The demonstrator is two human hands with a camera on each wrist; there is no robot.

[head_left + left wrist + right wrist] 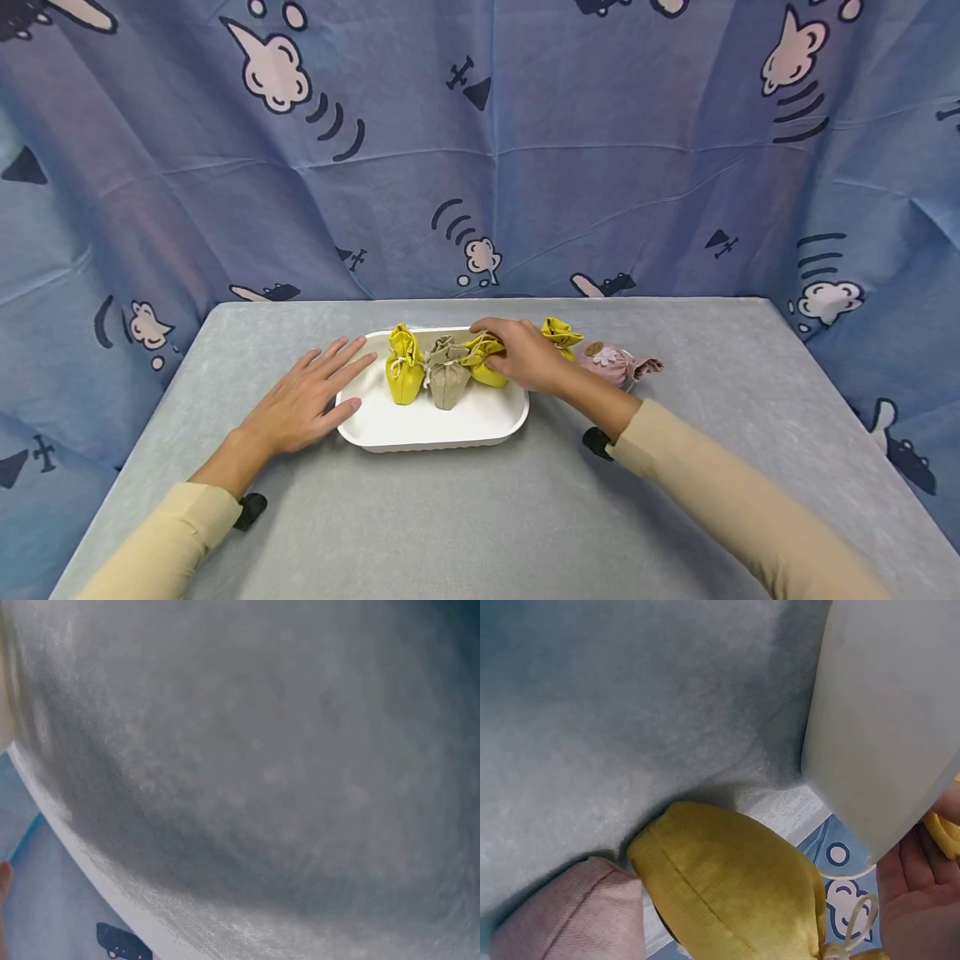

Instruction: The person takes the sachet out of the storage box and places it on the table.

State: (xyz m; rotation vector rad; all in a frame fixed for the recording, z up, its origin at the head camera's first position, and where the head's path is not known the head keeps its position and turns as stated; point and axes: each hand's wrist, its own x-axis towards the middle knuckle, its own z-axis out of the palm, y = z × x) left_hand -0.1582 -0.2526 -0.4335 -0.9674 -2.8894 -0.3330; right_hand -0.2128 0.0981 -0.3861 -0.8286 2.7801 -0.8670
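Note:
A white tray [420, 429] holds a yellow drawstring pouch [405, 375] on the left and a grey-beige pouch [447, 385] beside it. My right hand [525, 354] reaches over the tray's right end, thumb and fingers pinching another yellow pouch [483, 358], which leans against the beige one. In the right wrist view, part of that held pouch [943, 834] shows between the fingers. My left hand [303, 400] lies at the tray's left rim with its fingers spread and straight, the fingertips over the edge. The left wrist view shows mainly grey tabletop.
Right of the tray, behind my right hand, stand a yellow pouch [561, 335] and a pink pouch [611, 364] with a flower decoration. Both appear close together in the right wrist view. The grey table [405, 525] ends at a blue patterned curtain [420, 225].

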